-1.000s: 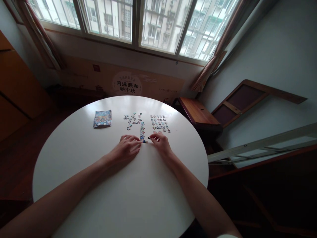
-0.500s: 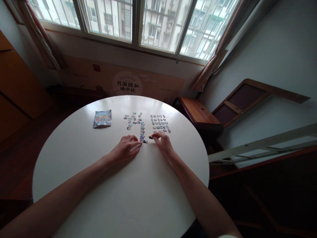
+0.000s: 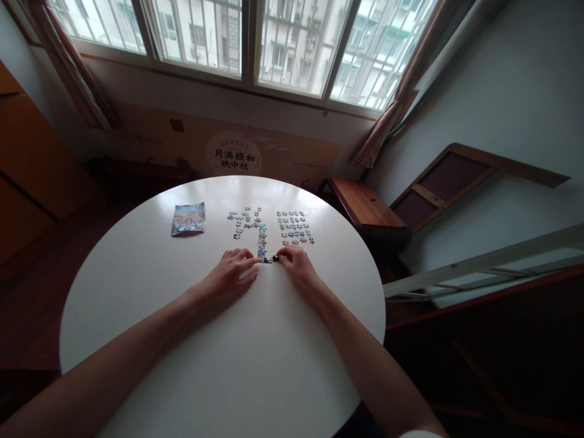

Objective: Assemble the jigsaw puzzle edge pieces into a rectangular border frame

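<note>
On the round white table [image 3: 219, 365] a narrow strip of joined puzzle pieces [image 3: 261, 241] runs away from me. My left hand [image 3: 232, 275] lies flat on the table, fingers stretched, with its fingertips touching the strip's near end. My right hand [image 3: 295, 265] is pinched on a small dark puzzle piece [image 3: 275, 258], held down at the strip's near end. Loose puzzle pieces [image 3: 295, 227] lie in rows beyond my right hand, and more loose pieces [image 3: 244, 218] are scattered left of the strip.
A colourful printed packet [image 3: 188, 218] lies at the table's far left. A wooden bench [image 3: 365, 210] and a leaning wooden frame [image 3: 451, 182] stand to the right. A large window [image 3: 255, 42] fills the far wall above a printed board [image 3: 233, 155].
My right hand has lowered the dark piece from slightly above the table down against the strip's near end. My left hand has stayed in place.
</note>
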Available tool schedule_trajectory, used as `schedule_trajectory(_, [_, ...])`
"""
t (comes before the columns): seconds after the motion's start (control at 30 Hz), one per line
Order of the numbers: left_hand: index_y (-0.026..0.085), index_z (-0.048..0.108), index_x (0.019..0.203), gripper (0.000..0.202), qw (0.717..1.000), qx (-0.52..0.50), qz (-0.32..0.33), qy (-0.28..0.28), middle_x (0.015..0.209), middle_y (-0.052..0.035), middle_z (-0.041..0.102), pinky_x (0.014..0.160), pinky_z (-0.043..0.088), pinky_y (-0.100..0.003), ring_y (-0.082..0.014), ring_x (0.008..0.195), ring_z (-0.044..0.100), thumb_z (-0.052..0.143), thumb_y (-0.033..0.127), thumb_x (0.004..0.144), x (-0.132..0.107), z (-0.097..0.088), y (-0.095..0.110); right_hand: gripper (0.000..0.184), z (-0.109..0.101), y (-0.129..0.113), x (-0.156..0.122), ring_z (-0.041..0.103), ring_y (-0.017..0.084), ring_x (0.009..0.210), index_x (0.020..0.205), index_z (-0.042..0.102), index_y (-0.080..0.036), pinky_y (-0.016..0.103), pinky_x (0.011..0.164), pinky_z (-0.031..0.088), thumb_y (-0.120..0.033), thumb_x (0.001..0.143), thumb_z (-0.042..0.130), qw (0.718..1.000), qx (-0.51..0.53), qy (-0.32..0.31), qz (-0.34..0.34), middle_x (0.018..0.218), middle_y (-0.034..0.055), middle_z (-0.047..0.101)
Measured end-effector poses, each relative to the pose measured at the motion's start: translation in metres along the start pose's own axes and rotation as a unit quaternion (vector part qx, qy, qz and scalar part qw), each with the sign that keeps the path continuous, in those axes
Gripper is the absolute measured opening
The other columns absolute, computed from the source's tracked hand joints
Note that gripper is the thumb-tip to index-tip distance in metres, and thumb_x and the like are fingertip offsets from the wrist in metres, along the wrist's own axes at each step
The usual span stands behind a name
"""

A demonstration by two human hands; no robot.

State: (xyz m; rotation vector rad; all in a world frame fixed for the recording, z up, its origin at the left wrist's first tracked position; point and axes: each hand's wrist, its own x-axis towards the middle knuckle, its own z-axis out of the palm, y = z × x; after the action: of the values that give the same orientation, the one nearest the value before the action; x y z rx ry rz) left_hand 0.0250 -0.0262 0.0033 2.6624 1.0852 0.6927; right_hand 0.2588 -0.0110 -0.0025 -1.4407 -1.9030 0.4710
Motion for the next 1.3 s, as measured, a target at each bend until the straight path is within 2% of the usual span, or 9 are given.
schedule_trajectory(0.2, [0.028,0.062,0.121,0.033,1.000,0.007,0.001,-0.008,0.107,-0.0065,0.060,0.094,0.038,-0.041,-0.0232,0.103,0.053,0.049,0.036,0.092,0.0002,0.0006,-0.0009,0.018,-0.0002,-0.0012,0.0001,0.061,0.020,0.086,0.078,0.072,-0.022,0.034,0.081,0.046,-0.013,0.080,0.057,1.000,-0.003,-0.006,0.000,0.083,0.0040,0.070])
schedule_trajectory(0.4, [0.029,0.062,0.120,0.032,1.000,0.003,0.003,-0.007,0.107,-0.0063,0.059,0.094,0.038,-0.041,-0.0230,0.103,0.053,0.049,0.035,0.092,-0.0002,0.0000,-0.0014,0.020,0.0011,0.0006,-0.0001,0.061,0.022,0.101,0.079,0.072,-0.023,0.035,0.087,0.046,-0.012,0.080,0.056,1.000,0.007,0.001,-0.014,0.083,0.0044,0.069])
schedule_trajectory(0.67, [0.028,0.063,0.118,0.030,1.000,-0.005,0.001,-0.008,0.106,-0.0062,0.059,0.093,0.038,-0.041,-0.0230,0.102,0.053,0.051,0.033,0.091,0.0004,-0.0025,0.0003,0.017,0.0002,-0.0014,-0.0002,0.062,0.020,0.091,0.081,0.071,-0.021,0.032,0.082,0.045,-0.012,0.081,0.057,1.000,-0.017,-0.010,-0.006,0.084,0.0037,0.069])
schedule_trajectory(0.9, [0.028,0.063,0.120,0.031,1.000,-0.001,0.002,-0.011,0.107,-0.0062,0.059,0.092,0.038,-0.041,-0.0226,0.102,0.053,0.052,0.033,0.091,0.0000,-0.0017,-0.0009,0.017,-0.0023,-0.0059,-0.0010,0.058,0.022,0.106,0.080,0.071,-0.021,0.032,0.088,0.043,-0.011,0.080,0.057,1.000,-0.021,-0.014,-0.001,0.085,0.0049,0.068])
schedule_trajectory(1.3, [0.029,0.063,0.120,0.031,1.000,-0.001,0.004,-0.007,0.106,-0.0059,0.059,0.093,0.038,-0.040,-0.0224,0.101,0.053,0.052,0.033,0.091,0.0002,-0.0015,-0.0004,0.015,-0.0015,-0.0048,-0.0006,0.057,0.017,0.083,0.080,0.072,-0.020,0.030,0.078,0.042,-0.013,0.079,0.058,0.999,-0.037,-0.020,0.005,0.081,0.0034,0.066])
